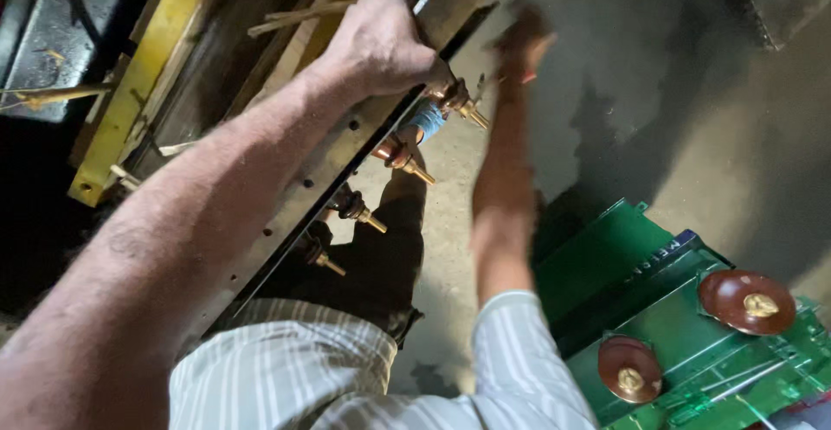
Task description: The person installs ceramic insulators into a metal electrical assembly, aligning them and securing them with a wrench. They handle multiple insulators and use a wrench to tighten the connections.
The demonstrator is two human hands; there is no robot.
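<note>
Head view, looking down. The left hand (381,45) was closed over the upper edge of a long, dark, drilled steel plate (346,148), its grip clamped on that edge at the far end. The plate's long axis ran diagonally, from near left to far right, passing under the left forearm. Along its right face stood a row of four brass threaded studs on brown collars (359,213), pointing right and toward the floor; the farthest stud sat just below the left knuckles, beside a strip of blue tape (427,120).

The right hand (522,42) was blurred, raised just right of the plate's far end, apart from the plate and nearer the farthest stud than any other. Whether its grip was apart or together could not be told; something small and reddish may have been in it.

Materials: plate matt and oily with a line of small holes; studs bright and finely threaded. At near right stood a glossy green sheet-metal cover (658,309) carrying two round brown glazed insulators with brass caps (746,302). At far left lay a chipped yellow painted beam (143,84). The concrete floor (658,92) was grey and rough.
</note>
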